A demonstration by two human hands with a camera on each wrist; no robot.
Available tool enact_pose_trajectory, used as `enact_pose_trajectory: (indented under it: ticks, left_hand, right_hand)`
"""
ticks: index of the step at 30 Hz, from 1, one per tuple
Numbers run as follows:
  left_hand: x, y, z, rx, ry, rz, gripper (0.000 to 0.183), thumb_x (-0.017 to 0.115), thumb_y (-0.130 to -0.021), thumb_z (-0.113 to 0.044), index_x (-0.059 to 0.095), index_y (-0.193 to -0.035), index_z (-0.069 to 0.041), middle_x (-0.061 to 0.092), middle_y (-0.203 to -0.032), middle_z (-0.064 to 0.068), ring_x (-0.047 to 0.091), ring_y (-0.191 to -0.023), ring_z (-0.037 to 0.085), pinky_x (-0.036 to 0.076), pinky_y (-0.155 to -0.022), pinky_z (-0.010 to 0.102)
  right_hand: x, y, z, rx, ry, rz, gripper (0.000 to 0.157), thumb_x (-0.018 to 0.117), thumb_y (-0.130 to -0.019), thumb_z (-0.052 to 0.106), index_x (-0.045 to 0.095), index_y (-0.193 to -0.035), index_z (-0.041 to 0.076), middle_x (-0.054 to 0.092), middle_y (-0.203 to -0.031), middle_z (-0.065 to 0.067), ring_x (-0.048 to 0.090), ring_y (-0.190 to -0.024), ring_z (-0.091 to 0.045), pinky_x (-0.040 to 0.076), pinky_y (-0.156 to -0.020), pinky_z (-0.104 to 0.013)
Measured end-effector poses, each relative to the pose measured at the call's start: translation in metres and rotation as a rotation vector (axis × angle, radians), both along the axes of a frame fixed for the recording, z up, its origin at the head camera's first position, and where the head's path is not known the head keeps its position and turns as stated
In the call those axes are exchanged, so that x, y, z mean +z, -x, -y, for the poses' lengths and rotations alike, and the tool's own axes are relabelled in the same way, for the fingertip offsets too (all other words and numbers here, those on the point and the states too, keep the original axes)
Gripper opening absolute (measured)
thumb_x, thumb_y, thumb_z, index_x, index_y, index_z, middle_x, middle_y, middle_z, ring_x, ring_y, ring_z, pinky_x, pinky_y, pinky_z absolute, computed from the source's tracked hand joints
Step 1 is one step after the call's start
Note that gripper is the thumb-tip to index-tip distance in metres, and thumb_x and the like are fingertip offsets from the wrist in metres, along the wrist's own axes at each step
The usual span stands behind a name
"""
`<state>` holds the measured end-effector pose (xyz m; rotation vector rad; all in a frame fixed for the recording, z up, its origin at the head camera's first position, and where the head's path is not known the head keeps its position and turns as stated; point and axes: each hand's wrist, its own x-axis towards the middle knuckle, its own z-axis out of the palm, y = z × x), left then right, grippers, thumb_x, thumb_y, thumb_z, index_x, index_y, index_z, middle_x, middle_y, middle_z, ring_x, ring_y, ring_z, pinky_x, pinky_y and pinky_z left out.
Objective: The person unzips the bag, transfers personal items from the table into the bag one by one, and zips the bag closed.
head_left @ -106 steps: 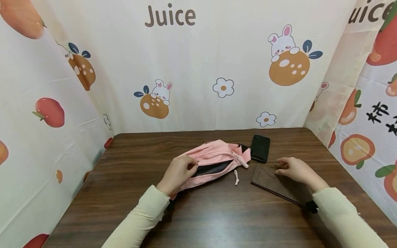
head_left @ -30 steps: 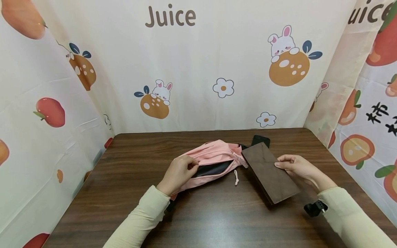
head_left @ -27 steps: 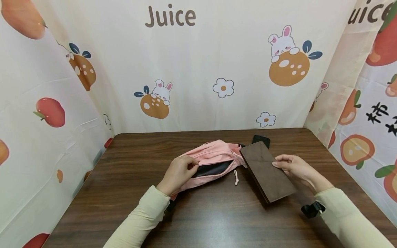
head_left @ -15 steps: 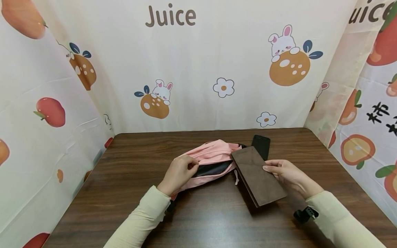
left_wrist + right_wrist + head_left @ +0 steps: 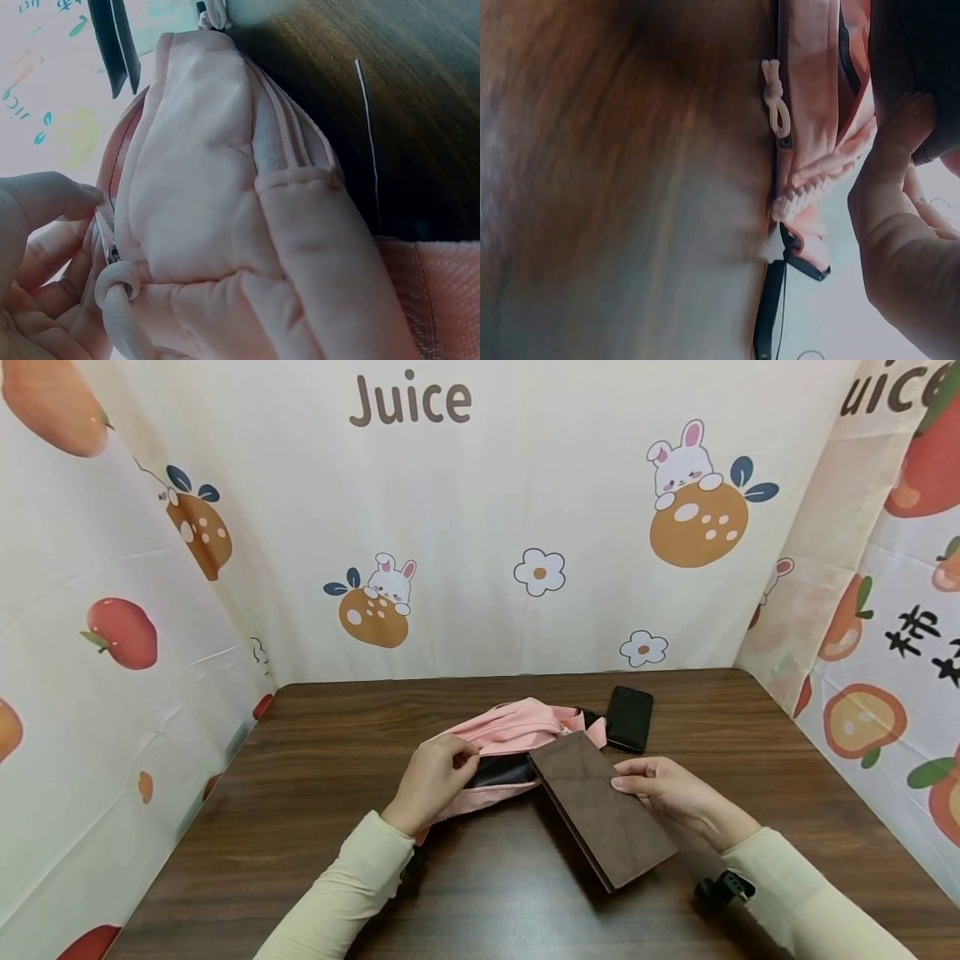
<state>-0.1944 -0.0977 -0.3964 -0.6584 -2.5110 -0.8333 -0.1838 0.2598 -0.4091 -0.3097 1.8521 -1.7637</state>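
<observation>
A pink waist bag [image 5: 517, 722] lies in the middle of the table, its zipped mouth spread on a dark lining. At the bag's left end my left hand [image 5: 438, 777] pinches the edge of the opening; the left wrist view shows thumb and fingers at the rim beside the zipper pull [image 5: 114, 255]. My right hand [image 5: 667, 789] grips the right long edge of a long brown folding wallet [image 5: 603, 810], thumb on top. The wallet is held tilted above the table, its far left corner overlapping the right part of the bag's opening. In the left wrist view its two leaves [image 5: 116, 45] hang slightly apart.
A black phone [image 5: 630, 718] lies behind the wallet, close by the bag's right end. A black wrist camera [image 5: 723, 889] hangs under the right sleeve. Printed curtains [image 5: 465, 527] stand along the table's back and sides.
My right hand has picked the wallet up off the table, turned it and carried it left and nearer to the bag's opening. The phone shows fully again. My left hand has stayed put.
</observation>
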Motion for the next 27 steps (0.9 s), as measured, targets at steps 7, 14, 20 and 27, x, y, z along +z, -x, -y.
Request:
enact_pose_trajectory:
  ticks: [7,14,20,27]
  left_hand:
    - [0.000,0.000,0.001,0.004,-0.004,-0.002,0.005,0.072,-0.082,-0.005,0.074,-0.082,-0.010,0.068,-0.078,-0.001,0.058,-0.069,0.009,0.049,-0.064,0.025]
    - [0.000,-0.001,0.001,0.005,-0.022,-0.033,0.007,0.073,-0.081,-0.004,0.073,-0.080,-0.011,0.066,-0.076,-0.003,0.056,-0.067,0.008,0.048,-0.062,0.024]
    - [-0.001,-0.001,0.000,0.000,-0.036,-0.051,0.009,0.073,-0.082,-0.004,0.071,-0.078,-0.011,0.065,-0.074,-0.003,0.054,-0.066,0.008,0.047,-0.061,0.023]
    - [-0.001,-0.001,-0.001,0.010,-0.076,-0.025,0.007,0.073,-0.083,-0.003,0.073,-0.080,-0.011,0.068,-0.078,-0.002,0.059,-0.068,0.008,0.050,-0.063,0.025]
  right_hand:
    - [-0.008,0.003,0.013,0.057,-0.006,0.016,0.015,0.059,-0.096,0.011,0.064,-0.110,0.010,0.071,-0.090,0.008,0.065,-0.077,-0.002,0.054,-0.068,-0.022]
    - [-0.010,0.007,0.030,0.022,-0.070,0.032,0.024,0.062,-0.094,0.014,0.059,-0.114,0.001,0.067,-0.088,0.009,0.062,-0.079,-0.001,0.052,-0.071,-0.021]
    - [-0.012,0.009,0.041,0.031,-0.035,0.065,0.015,0.061,-0.094,0.013,0.062,-0.107,0.006,0.066,-0.084,0.009,0.061,-0.074,-0.001,0.053,-0.071,-0.022]
    - [-0.016,0.010,0.049,0.066,0.045,0.091,0.009,0.059,-0.094,0.010,0.063,-0.103,0.009,0.068,-0.088,0.007,0.064,-0.077,-0.003,0.054,-0.071,-0.023]
